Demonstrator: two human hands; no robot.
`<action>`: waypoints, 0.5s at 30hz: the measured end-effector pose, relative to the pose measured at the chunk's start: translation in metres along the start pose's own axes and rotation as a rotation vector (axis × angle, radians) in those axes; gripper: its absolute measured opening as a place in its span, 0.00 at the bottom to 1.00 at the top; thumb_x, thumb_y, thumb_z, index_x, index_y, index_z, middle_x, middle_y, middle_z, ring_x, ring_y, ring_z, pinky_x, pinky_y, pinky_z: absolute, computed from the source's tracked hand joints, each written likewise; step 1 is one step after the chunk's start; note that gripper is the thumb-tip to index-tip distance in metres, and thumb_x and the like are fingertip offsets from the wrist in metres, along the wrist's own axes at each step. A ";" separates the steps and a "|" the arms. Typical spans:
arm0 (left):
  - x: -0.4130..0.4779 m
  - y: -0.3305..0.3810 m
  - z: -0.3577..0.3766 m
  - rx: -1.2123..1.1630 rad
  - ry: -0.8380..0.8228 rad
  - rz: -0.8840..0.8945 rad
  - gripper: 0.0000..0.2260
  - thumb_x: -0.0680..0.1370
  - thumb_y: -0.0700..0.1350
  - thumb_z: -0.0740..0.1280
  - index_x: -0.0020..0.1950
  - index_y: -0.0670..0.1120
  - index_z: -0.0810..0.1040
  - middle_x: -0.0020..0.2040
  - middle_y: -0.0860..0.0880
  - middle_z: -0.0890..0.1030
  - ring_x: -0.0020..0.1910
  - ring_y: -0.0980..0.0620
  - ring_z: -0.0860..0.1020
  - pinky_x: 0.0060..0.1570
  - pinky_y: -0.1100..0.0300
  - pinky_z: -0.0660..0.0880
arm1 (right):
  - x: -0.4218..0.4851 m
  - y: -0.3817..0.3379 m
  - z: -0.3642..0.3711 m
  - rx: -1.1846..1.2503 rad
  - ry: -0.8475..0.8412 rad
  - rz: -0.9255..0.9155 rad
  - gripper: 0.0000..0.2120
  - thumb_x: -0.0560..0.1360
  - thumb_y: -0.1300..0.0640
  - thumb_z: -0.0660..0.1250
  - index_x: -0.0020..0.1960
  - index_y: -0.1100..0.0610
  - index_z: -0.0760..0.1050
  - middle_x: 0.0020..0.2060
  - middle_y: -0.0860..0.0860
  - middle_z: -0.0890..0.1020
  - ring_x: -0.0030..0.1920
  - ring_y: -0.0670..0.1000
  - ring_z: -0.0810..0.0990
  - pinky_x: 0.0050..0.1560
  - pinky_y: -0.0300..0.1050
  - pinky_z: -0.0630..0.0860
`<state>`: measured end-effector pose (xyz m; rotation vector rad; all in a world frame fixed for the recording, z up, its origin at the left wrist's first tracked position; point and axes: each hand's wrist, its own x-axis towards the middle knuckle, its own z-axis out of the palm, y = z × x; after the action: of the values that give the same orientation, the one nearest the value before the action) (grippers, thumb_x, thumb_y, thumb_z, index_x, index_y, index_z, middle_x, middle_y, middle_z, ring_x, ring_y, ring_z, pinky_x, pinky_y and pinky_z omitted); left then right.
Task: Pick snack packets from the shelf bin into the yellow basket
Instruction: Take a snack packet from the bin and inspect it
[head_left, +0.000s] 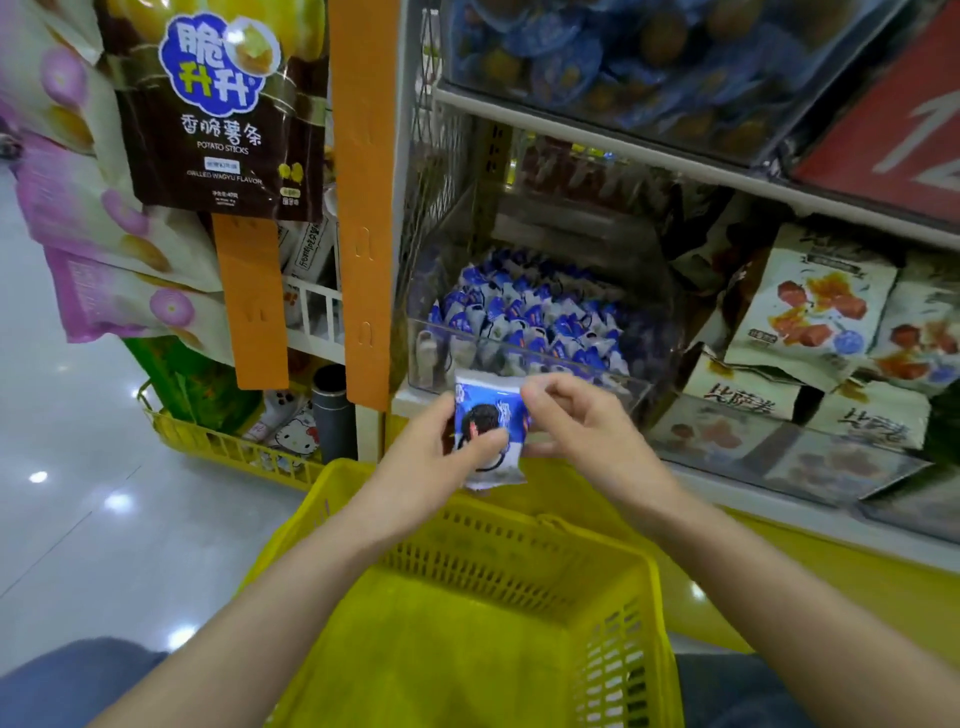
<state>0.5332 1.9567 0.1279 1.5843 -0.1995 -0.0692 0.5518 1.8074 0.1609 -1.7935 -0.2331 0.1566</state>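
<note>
The left hand (441, 452) and right hand (582, 423) pinch opposite sides of an upright blue packet (491, 423) just above the far rim of the yellow basket (493, 561).

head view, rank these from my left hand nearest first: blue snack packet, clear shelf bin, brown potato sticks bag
1. blue snack packet: gripped by the left hand, above the yellow basket.
2. clear shelf bin: just behind and above the hand, on the shelf.
3. brown potato sticks bag: hanging high up on the left.
</note>
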 end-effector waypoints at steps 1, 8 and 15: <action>-0.003 -0.002 0.001 0.017 -0.013 -0.029 0.11 0.75 0.39 0.66 0.57 0.49 0.74 0.52 0.51 0.81 0.49 0.57 0.79 0.51 0.63 0.76 | -0.003 0.006 0.001 -0.023 -0.002 0.009 0.05 0.77 0.58 0.62 0.45 0.55 0.76 0.38 0.52 0.81 0.38 0.44 0.79 0.37 0.35 0.78; -0.011 -0.017 0.007 0.085 -0.040 -0.138 0.15 0.72 0.34 0.70 0.58 0.42 0.74 0.51 0.45 0.82 0.46 0.56 0.80 0.46 0.63 0.77 | -0.006 0.033 0.005 -0.109 0.029 0.062 0.08 0.75 0.61 0.65 0.41 0.65 0.77 0.31 0.55 0.78 0.30 0.43 0.74 0.32 0.36 0.72; -0.007 -0.023 0.010 0.048 0.121 -0.199 0.11 0.80 0.46 0.60 0.40 0.43 0.74 0.35 0.46 0.77 0.36 0.52 0.77 0.34 0.60 0.73 | -0.010 0.042 0.004 -0.286 -0.027 -0.051 0.07 0.75 0.57 0.67 0.37 0.52 0.76 0.32 0.50 0.80 0.33 0.44 0.75 0.35 0.41 0.72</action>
<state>0.5267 1.9487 0.1045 1.6469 0.0516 -0.1238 0.5441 1.7990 0.1191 -2.0676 -0.3341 0.1153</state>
